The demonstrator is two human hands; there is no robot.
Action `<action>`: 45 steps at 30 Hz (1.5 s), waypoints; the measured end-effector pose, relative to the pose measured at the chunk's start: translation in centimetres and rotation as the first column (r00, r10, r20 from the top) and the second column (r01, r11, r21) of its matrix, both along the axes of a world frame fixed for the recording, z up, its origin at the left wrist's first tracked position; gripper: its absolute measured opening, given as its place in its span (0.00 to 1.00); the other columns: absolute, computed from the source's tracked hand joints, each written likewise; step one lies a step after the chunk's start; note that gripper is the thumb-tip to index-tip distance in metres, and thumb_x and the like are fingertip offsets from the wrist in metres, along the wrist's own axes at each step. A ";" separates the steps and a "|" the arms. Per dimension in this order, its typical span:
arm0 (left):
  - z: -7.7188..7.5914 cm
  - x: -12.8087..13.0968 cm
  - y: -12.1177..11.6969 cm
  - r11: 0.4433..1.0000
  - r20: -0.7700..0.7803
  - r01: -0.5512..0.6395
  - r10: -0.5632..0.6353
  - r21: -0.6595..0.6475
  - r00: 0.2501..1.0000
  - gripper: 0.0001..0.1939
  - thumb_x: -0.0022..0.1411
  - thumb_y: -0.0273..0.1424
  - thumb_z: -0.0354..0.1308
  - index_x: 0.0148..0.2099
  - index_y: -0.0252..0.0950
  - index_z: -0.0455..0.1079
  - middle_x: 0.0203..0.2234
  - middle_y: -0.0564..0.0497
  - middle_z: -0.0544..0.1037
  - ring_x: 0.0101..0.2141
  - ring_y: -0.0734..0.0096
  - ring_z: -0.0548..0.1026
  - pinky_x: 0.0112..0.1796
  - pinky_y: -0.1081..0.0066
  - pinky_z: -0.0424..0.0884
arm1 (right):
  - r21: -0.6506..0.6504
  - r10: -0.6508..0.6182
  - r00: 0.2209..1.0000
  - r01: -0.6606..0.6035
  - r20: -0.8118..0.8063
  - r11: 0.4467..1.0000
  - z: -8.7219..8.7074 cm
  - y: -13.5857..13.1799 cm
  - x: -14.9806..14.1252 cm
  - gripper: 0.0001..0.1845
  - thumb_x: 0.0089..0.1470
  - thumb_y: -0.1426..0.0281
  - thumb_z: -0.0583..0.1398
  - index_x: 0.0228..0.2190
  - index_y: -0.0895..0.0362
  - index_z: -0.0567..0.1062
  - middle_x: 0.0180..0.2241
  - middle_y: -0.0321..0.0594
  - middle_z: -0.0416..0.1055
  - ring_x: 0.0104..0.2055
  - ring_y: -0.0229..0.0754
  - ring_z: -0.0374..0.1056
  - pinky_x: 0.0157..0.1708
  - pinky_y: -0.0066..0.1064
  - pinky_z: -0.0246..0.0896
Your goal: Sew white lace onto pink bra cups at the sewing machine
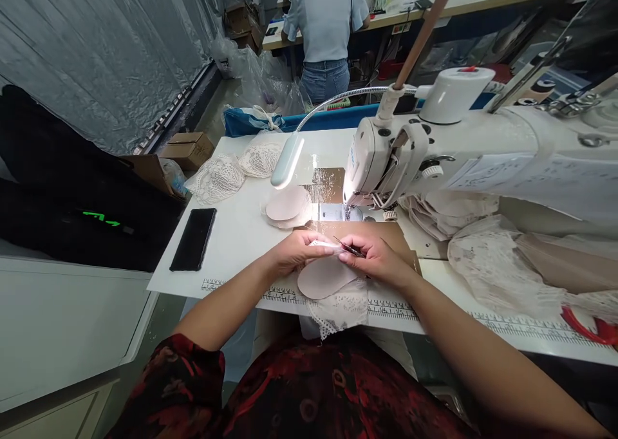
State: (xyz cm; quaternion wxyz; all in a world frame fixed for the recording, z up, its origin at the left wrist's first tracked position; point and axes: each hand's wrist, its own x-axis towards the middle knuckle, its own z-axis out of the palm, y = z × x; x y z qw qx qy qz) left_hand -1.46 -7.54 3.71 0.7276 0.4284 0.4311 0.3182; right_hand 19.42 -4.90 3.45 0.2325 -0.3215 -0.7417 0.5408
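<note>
My left hand pinches the upper edge of a pale pink bra cup pad with cream lace hanging from it over the table's front edge. Close beside it, my right hand is closed around dark, pointed thread snips, their tip directed left across the fabric. The right fingertips also touch the upper part of the cup piece. Just beyond my hands is the lit needle area of a white sewing machine. Another pair of pale cup pads lies left of the needle plate.
On the left of the table rest a black phone and lace cups. A lamp overhangs it. Lace pieces and red-handled scissors lie right. A person stands at a far bench.
</note>
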 end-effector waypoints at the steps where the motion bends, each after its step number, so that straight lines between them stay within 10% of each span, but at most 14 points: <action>1: -0.2 0.3 -0.1 0.999 -0.016 -0.035 0.036 0.032 0.999 0.19 0.50 0.39 0.68 0.40 0.30 0.75 0.38 0.43 0.78 0.39 0.66 0.75 0.42 0.68 0.68 | -0.027 -0.016 1.000 0.016 -0.009 1.000 0.0 0.1 0.1 0.14 0.54 0.57 0.59 0.34 0.56 0.73 0.30 0.37 0.68 0.33 0.40 0.64 0.33 0.31 0.58; 7: -0.8 0.3 -0.3 0.964 -0.191 -0.035 0.088 0.263 0.978 0.15 0.54 0.38 0.65 0.37 0.30 0.76 0.32 0.47 0.79 0.32 0.71 0.74 0.35 0.74 0.67 | -0.105 -0.131 0.988 0.121 -0.087 0.987 -0.7 0.9 1.1 0.21 0.53 0.54 0.58 0.42 0.56 0.71 0.40 0.44 0.71 0.38 0.44 0.68 0.36 0.35 0.64; 18: -1.4 0.3 -0.2 0.981 -0.096 0.005 0.013 0.192 0.995 0.16 0.55 0.38 0.65 0.41 0.30 0.78 0.35 0.45 0.80 0.36 0.67 0.76 0.38 0.72 0.69 | -0.013 0.035 0.998 -0.034 0.055 0.999 0.0 0.8 0.4 0.14 0.55 0.59 0.59 0.38 0.55 0.75 0.32 0.38 0.73 0.31 0.39 0.67 0.29 0.29 0.60; 29: -1.1 0.3 -0.1 0.976 -0.165 0.032 0.004 0.215 0.986 0.19 0.55 0.42 0.63 0.41 0.30 0.77 0.35 0.45 0.79 0.35 0.67 0.75 0.36 0.72 0.69 | 0.057 -0.149 0.988 0.150 -0.026 0.987 -0.5 0.5 -0.1 0.14 0.53 0.59 0.59 0.35 0.56 0.76 0.34 0.41 0.75 0.36 0.43 0.71 0.35 0.34 0.66; 32: 0.6 -0.6 -0.6 0.922 -0.406 0.176 -0.023 0.345 0.914 0.20 0.56 0.44 0.61 0.42 0.33 0.76 0.34 0.47 0.79 0.34 0.68 0.74 0.33 0.73 0.68 | 0.104 -0.263 0.963 0.268 -0.062 0.958 -0.9 0.6 0.5 0.15 0.53 0.59 0.60 0.38 0.56 0.74 0.38 0.42 0.75 0.40 0.45 0.71 0.40 0.36 0.66; 35: 2.6 -1.9 -0.2 0.807 -0.691 0.284 0.198 0.517 0.695 0.18 0.57 0.45 0.59 0.37 0.33 0.76 0.25 0.50 0.76 0.27 0.71 0.71 0.29 0.74 0.64 | 0.301 -0.327 0.945 0.314 -0.007 0.900 -1.0 0.2 0.8 0.20 0.51 0.59 0.62 0.44 0.55 0.72 0.40 0.43 0.75 0.42 0.46 0.71 0.40 0.35 0.66; 39: 3.1 -3.2 3.5 0.677 -0.661 0.228 0.491 0.700 0.568 0.17 0.59 0.39 0.57 0.47 0.35 0.74 0.40 0.46 0.77 0.39 0.65 0.73 0.38 0.70 0.68 | 0.619 -0.100 0.979 -0.033 0.178 0.784 -1.1 -1.0 -0.2 0.17 0.54 0.70 0.57 0.47 0.51 0.73 0.45 0.42 0.74 0.38 0.42 0.71 0.33 0.30 0.63; 42: 2.1 -3.8 6.6 0.797 -0.729 0.153 0.432 0.584 0.530 0.31 0.47 0.31 0.64 0.56 0.36 0.68 0.53 0.44 0.70 0.52 0.54 0.68 0.49 0.65 0.65 | 0.647 0.076 0.924 -0.319 0.375 0.693 -0.9 -1.8 -0.8 0.14 0.51 0.77 0.54 0.34 0.52 0.76 0.42 0.40 0.75 0.31 0.38 0.69 0.27 0.28 0.57; 45: 1.1 -4.2 7.5 0.881 -0.751 0.112 0.318 0.460 0.579 0.27 0.45 0.30 0.64 0.50 0.33 0.71 0.45 0.42 0.76 0.46 0.52 0.73 0.44 0.65 0.69 | 0.552 0.053 0.860 -0.371 0.507 0.747 -0.1 -1.8 0.3 0.06 0.44 0.77 0.58 0.21 0.55 0.72 0.27 0.39 0.73 0.25 0.39 0.65 0.23 0.29 0.49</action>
